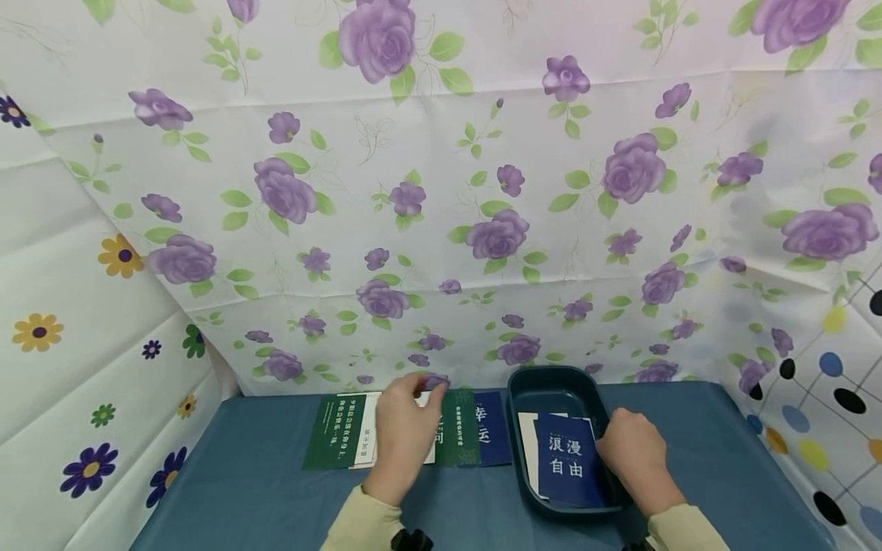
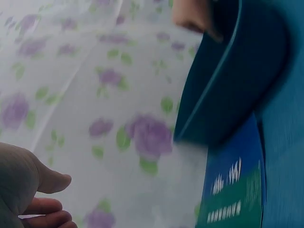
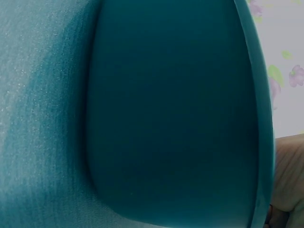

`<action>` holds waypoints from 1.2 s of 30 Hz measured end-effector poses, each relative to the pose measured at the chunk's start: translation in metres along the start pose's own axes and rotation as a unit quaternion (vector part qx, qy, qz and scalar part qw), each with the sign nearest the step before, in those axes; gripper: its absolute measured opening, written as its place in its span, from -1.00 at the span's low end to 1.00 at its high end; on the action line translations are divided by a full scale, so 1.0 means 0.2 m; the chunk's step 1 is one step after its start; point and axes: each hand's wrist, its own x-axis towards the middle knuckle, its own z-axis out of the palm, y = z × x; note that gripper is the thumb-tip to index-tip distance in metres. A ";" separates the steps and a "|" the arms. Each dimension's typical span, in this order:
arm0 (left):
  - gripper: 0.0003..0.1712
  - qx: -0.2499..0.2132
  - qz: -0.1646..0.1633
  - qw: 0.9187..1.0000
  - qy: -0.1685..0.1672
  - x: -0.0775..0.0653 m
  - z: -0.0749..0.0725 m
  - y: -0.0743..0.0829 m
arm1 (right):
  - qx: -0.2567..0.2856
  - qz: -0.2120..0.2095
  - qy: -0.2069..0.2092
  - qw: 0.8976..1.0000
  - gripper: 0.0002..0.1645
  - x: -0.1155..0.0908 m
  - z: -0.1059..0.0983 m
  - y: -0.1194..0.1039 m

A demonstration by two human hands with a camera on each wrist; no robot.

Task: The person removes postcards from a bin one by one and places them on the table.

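My left hand (image 1: 406, 428) hovers over a row of overlapping cards, with a gap between thumb and fingers and nothing held. Below it lie a green card (image 1: 329, 444) with white writing, a white card (image 1: 368, 428), another green card (image 1: 460, 440) and a blue card (image 1: 493, 440). At the right, a deep teal tray (image 1: 551, 402) contains a blue card (image 1: 568, 490) overlapping a cream one (image 1: 528, 444). My right hand (image 1: 634, 459) grips the tray's right rim; its fingertips are mostly hidden. In the right wrist view, the tray's outer wall (image 3: 175, 118) fills the middle.
A blue-grey cloth (image 1: 262, 490) covers the table. Behind it hangs a white sheet (image 1: 441, 153) with purple flowers. Patterned sheets close off the left side (image 1: 69, 367) and the right side (image 1: 854, 367).
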 end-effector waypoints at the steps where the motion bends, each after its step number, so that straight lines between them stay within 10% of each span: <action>1: -0.77 -0.007 0.005 1.000 -0.007 -0.01 0.02 0.03 | 0.000 0.001 0.000 1.000 -0.66 0.00 0.00 0.00; 18: -0.62 -0.015 0.037 0.993 -0.115 -0.22 0.35 0.35 | 0.003 0.002 -0.002 1.000 -0.64 0.00 0.01 0.01; 36: -0.51 0.035 0.025 0.968 -0.247 -0.39 0.65 0.45 | 0.001 -0.008 -0.019 1.000 -0.65 0.00 -0.02 0.00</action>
